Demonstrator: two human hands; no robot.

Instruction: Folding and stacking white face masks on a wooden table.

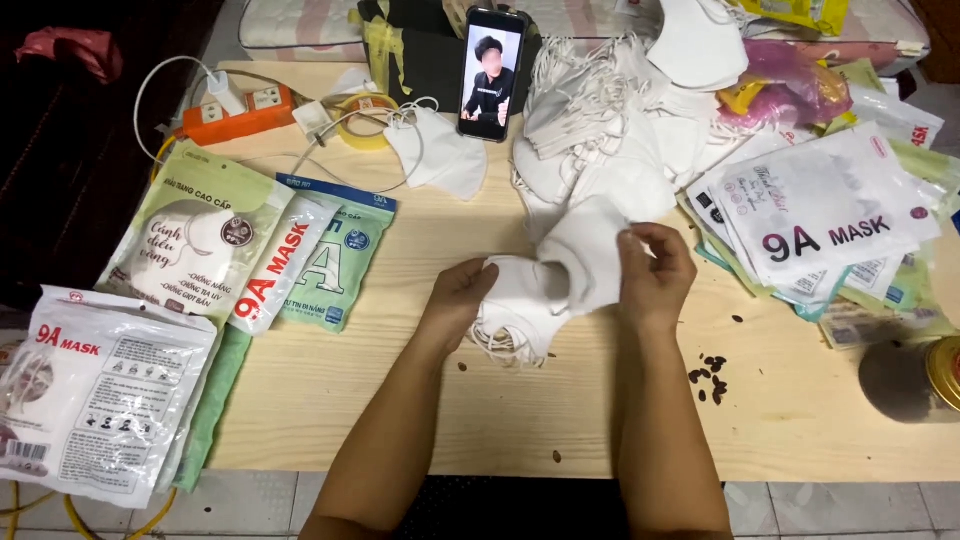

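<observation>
At the middle of a low wooden table (400, 400), my left hand (462, 293) grips a small stack of white face masks (520, 300), their ear loops hanging below. My right hand (655, 272) pinches one white mask (590, 250) by its edge and holds it just above that stack. Behind my hands lies a big loose heap of white masks (610, 130). A single white mask (440, 150) rests apart, further left.
Filled mask packets (200, 240) lie at the left, with one (95, 390) hanging over the table edge. Flat empty packets (830, 220) are piled at the right. A propped phone (491, 72), tape roll (366, 120), orange power strip (240, 110), dark seeds (708, 378) and a gold-lidded jar (945, 372) also share the table.
</observation>
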